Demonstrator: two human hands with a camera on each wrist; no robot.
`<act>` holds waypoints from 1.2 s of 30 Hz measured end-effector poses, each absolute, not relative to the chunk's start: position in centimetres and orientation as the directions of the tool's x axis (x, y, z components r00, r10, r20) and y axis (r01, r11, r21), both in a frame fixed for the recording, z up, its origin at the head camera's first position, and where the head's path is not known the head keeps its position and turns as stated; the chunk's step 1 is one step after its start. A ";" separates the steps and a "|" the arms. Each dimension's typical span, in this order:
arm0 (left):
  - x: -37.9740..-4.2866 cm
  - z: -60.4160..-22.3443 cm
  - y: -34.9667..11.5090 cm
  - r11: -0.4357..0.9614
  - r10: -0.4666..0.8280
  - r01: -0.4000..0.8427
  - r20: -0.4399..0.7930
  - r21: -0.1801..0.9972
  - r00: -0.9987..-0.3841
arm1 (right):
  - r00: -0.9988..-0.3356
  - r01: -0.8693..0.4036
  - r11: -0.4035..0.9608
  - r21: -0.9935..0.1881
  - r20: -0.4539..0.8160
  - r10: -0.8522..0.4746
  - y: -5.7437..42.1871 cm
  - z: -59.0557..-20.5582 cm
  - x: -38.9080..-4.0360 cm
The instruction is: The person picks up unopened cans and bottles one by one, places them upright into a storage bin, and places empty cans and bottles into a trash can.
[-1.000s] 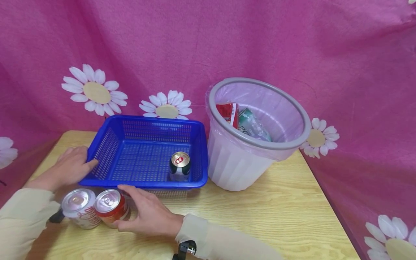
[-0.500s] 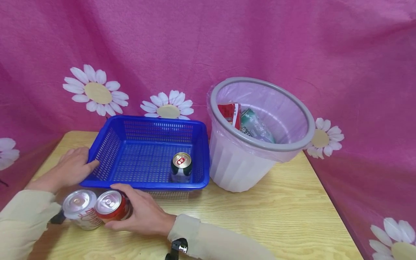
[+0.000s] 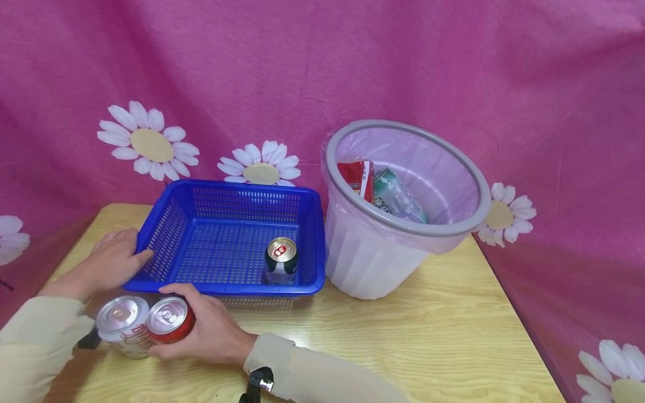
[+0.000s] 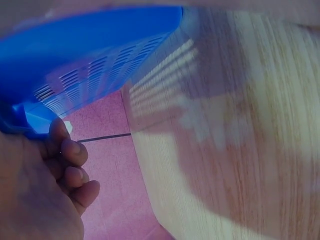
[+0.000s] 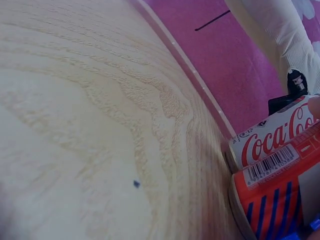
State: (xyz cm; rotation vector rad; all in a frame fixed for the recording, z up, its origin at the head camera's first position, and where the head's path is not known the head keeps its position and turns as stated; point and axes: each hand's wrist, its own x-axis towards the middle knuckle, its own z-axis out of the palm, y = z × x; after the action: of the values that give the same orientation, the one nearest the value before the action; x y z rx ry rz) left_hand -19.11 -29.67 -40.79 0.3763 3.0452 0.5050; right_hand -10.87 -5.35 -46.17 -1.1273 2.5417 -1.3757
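My left hand (image 3: 112, 260) grips the left rim of a blue plastic basket (image 3: 224, 288), thumb over the edge. In the left wrist view, that hand's fingers (image 4: 75, 152) curl beside the basket's slotted wall (image 4: 107, 70). In front of the basket, my right hand (image 3: 214, 330) holds a red soda can (image 3: 173, 330), thumb on the near side and fingers round the far side. A white Coca-Cola can (image 3: 123, 327) stands upright against its left side. Both cans stand on the table in the right wrist view, the red can (image 5: 270, 200) nearer the camera.
A dark green can (image 3: 281, 263) stands in the basket's right front corner. Right of the basket is a white bin (image 3: 363, 263) with a grey rim and plastic liner, holding a red packet (image 3: 358, 176) and a crumpled green-and-clear wrapper (image 3: 395, 196). A pink flowered cloth hangs behind the wooden table.
My right hand has moved left and closed farther round the red can. The left hand stays on the basket rim. The cans stand almost where they were.
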 end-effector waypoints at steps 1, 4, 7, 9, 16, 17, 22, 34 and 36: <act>-19.1 -40.9 -29.7 0.918 0.245 0.234 0.008 0.321 -0.970 | -0.734 -0.581 0.335 -0.742 0.299 -0.610 -5.5 -46.3 -10.9; -19.1 -40.9 -29.8 0.919 0.238 0.225 -0.002 0.325 -0.971 | -0.734 -0.580 0.317 -0.750 0.313 -0.603 -5.8 -46.5 -10.9; -19.1 -40.8 -29.8 0.918 0.231 0.215 -0.010 0.332 -0.973 | -0.745 -0.564 0.312 -0.765 0.308 -0.592 -6.1 -46.6 -10.8; -19.1 -40.8 -29.7 0.916 0.224 0.204 -0.018 0.345 -0.974 | -0.754 -0.547 0.304 -0.780 0.301 -0.583 -6.2 -46.6 -10.7; -19.0 -40.7 -29.6 0.913 0.225 0.204 -0.019 0.354 -0.974 | -0.770 -0.541 0.308 -0.783 0.313 -0.555 -6.3 -46.6 -10.6; -19.0 -40.6 -29.6 0.914 0.225 0.204 -0.020 0.352 -0.974 | -0.770 -0.542 0.308 -0.782 0.314 -0.555 -6.3 -46.7 -10.6; -19.0 -40.7 -29.6 0.915 0.219 0.195 -0.029 0.354 -0.975 | -0.768 -0.546 0.309 -0.779 0.317 -0.557 -6.3 -46.7 -10.5; -19.0 -40.7 -29.7 0.914 0.231 0.208 -0.023 0.349 -0.973 | -0.762 -0.553 0.304 -0.776 0.324 -0.561 -6.1 -46.3 -10.5; -19.0 -40.7 -29.7 0.912 0.234 0.213 -0.018 0.350 -0.972 | -0.768 -0.543 0.304 -0.783 0.316 -0.558 -6.0 -46.3 -10.5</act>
State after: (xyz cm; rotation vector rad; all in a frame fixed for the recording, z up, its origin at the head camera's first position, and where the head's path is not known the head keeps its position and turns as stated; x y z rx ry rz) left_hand -18.97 -29.68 -40.72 0.3527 3.0133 0.5411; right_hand -10.46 -6.04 -46.29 -1.0648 2.5241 -1.5057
